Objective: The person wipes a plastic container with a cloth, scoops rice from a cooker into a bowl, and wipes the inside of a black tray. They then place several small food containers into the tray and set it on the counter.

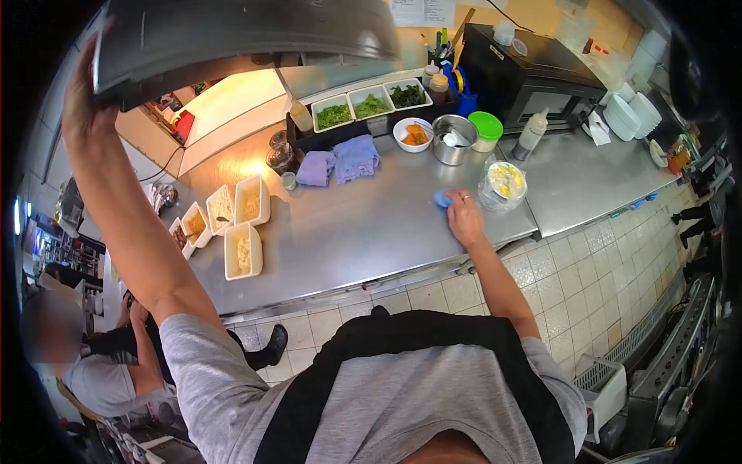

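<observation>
The left hand (86,108) is raised with its fingers at the edge of the dark panel (247,35); whether it grips or only rests there, I cannot tell. The right hand (465,220) is low over the near part of the counter (340,224), narrow, its fingertips on the blue cloth (442,199). The blue cloth lies on the steel surface, left of the bagged bowl (507,182), which holds yellow and white food.

At the counter's left side, one white tub (244,251) of pale food sits nearest the front edge. Four more tubs (249,199) stand in a slanted row just behind and to the left of it; a spoon lies in one.

Farther back, two folded purple cloths (356,160) lie side by side. To their right, in order: a bowl (413,134) of orange food, a steel pot (454,140), a green-lidded container (485,130) and, set apart, an upright squeeze bottle (531,135).

Behind the purple cloths, three trays (370,102) of greens are seated in a black holder. A black oven (525,73) is positioned at the rear right, with stacked white dishes (630,116) beyond.
</observation>
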Tool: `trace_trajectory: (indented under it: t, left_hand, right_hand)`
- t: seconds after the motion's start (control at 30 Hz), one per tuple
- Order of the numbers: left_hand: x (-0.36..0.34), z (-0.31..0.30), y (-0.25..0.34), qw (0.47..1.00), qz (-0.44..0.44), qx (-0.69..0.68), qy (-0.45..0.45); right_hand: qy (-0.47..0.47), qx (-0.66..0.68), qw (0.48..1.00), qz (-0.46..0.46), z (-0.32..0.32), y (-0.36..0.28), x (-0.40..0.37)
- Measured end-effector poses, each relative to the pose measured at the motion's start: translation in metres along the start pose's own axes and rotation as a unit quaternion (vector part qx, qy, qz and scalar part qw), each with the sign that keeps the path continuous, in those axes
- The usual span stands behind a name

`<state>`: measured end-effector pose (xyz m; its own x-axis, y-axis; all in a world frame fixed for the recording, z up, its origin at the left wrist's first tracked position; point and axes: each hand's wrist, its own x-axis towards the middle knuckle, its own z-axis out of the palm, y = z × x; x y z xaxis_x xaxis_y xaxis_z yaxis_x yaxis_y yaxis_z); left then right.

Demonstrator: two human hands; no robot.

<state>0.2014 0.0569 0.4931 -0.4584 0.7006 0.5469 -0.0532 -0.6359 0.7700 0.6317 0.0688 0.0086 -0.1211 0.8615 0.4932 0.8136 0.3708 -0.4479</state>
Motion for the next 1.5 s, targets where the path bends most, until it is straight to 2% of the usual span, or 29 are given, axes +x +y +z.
trace_trajectory:
  t: [0.03, 0.13, 0.2, 0.23, 0.27, 0.3, 0.37, 0.43, 0.5, 0.53, 0.6, 0.63, 0.73, 0.8, 0.83, 0.9, 0.93, 0.97, 1.0, 1.1, 1.13, 1.17, 1.2, 1.23, 1.27, 1.33, 1.4, 1.47, 1.5]
  left_hand:
    - [-0.017, -0.001, 0.006, 1.000, 0.013, -0.009, -0.011]
    - [-0.048, -0.019, -0.002, 0.954, -0.063, -0.106, -0.274]
    - [-0.130, 0.048, -0.006, 0.998, -0.022, -0.056, 0.015]
    - [-0.157, 0.069, -0.013, 0.999, -0.037, -0.029, 0.023]
    - [-0.169, 0.070, -0.028, 0.993, -0.085, -0.039, -0.075]
    - [-0.181, 0.071, -0.046, 0.975, -0.132, -0.049, -0.174]
    - [-0.234, 0.106, -0.071, 0.955, -0.128, -0.079, -0.254]
    - [-0.281, 0.137, -0.091, 0.936, -0.206, -0.033, -0.283]
    - [-0.316, 0.158, -0.103, 0.903, -0.276, -0.072, -0.321]
    - [-0.323, 0.159, -0.104, 0.891, -0.285, -0.090, -0.343]
    - [-0.340, 0.163, -0.107, 0.867, -0.301, -0.121, -0.378]
    - [-0.349, 0.162, -0.108, 0.856, -0.310, -0.135, -0.392]
    - [-0.376, 0.171, -0.095, 0.851, -0.332, -0.110, -0.393]
    - [-0.385, 0.169, -0.096, 0.846, -0.348, -0.087, -0.394]
    - [-0.392, 0.168, -0.093, 0.843, -0.366, -0.079, -0.386]
    - [-0.402, 0.161, -0.091, 0.837, -0.394, -0.062, -0.376]
    - [-0.407, 0.156, -0.097, 0.833, -0.403, -0.054, -0.375]
    - [-0.411, 0.151, -0.102, 0.829, -0.410, -0.046, -0.377]
    - [-0.420, 0.147, -0.105, 0.842, -0.408, -0.033, -0.351]
    - [-0.432, 0.128, -0.127, 0.844, -0.407, 0.002, -0.350]
    - [-0.435, 0.123, -0.128, 0.848, -0.404, -0.003, -0.344]
    - [-0.438, 0.117, -0.129, 0.851, -0.400, -0.008, -0.339]
    - [-0.440, 0.112, -0.129, 0.856, -0.396, -0.014, -0.332]
    - [-0.440, 0.112, -0.113, 0.863, -0.399, -0.003, -0.310]
    - [-0.434, 0.099, -0.111, 0.862, -0.390, 0.014, -0.325]
    - [-0.417, 0.070, -0.114, 0.862, -0.384, 0.032, -0.330]
    - [-0.407, 0.045, -0.108, 0.861, -0.391, 0.037, -0.322]
    - [-0.402, 0.020, -0.104, 0.862, -0.388, 0.070, -0.320]
    - [-0.402, 0.008, -0.105, 0.862, -0.399, 0.063, -0.306]
  right_hand:
    - [-0.001, 0.037, 0.999, 0.016, -0.011, -0.011, -0.013]
    - [-0.023, 0.167, 0.986, -0.006, -0.061, -0.041, -0.058]
    - [-0.087, 0.285, 0.952, 0.069, -0.097, -0.065, -0.086]
    - [-0.114, 0.342, 0.927, 0.106, -0.119, -0.078, -0.095]
    - [-0.178, 0.386, 0.882, 0.202, -0.152, -0.096, -0.100]
    - [-0.141, 0.414, 0.884, 0.167, -0.163, -0.094, -0.111]
    - [-0.064, 0.464, 0.878, 0.094, -0.179, -0.084, -0.126]
    - [-0.062, 0.541, 0.819, 0.180, -0.199, -0.070, -0.147]
    - [-0.077, 0.580, 0.768, 0.259, -0.219, -0.051, -0.176]
    - [-0.051, 0.562, 0.787, 0.249, -0.220, -0.041, -0.199]
    - [0.025, 0.639, 0.711, 0.291, -0.233, -0.017, -0.240]
    - [0.060, 0.674, 0.668, 0.310, -0.239, -0.012, -0.257]
    - [0.247, 0.707, 0.607, 0.266, -0.266, -0.012, -0.276]
    - [0.303, 0.692, 0.623, 0.204, -0.293, -0.015, -0.272]
    - [0.327, 0.684, 0.629, 0.173, -0.301, -0.012, -0.269]
    - [0.306, 0.716, 0.586, 0.224, -0.292, 0.022, -0.271]
    - [0.295, 0.731, 0.563, 0.249, -0.292, 0.018, -0.261]
    - [0.272, 0.727, 0.591, 0.220, -0.287, 0.009, -0.251]
    - [0.252, 0.721, 0.616, 0.194, -0.288, -0.028, -0.228]
    - [0.192, 0.685, 0.690, 0.133, -0.275, -0.097, -0.188]
    - [0.161, 0.605, 0.769, 0.127, -0.261, -0.118, -0.184]
    - [0.169, 0.438, 0.883, -0.023, -0.252, -0.141, -0.177]
    - [0.121, 0.319, 0.934, -0.106, -0.238, -0.154, -0.178]
    - [0.109, 0.249, 0.955, -0.121, -0.215, -0.168, -0.192]
    - [0.120, 0.232, 0.954, -0.145, -0.186, -0.167, -0.211]
    - [0.098, 0.149, 0.971, -0.156, -0.135, -0.129, -0.261]
    - [-0.049, 0.055, 0.994, -0.083, -0.096, -0.060, -0.326]
    - [-0.174, 0.025, 0.982, -0.075, -0.129, -0.074, -0.307]
    - [-0.173, -0.004, 0.984, -0.041, -0.129, -0.077, -0.302]
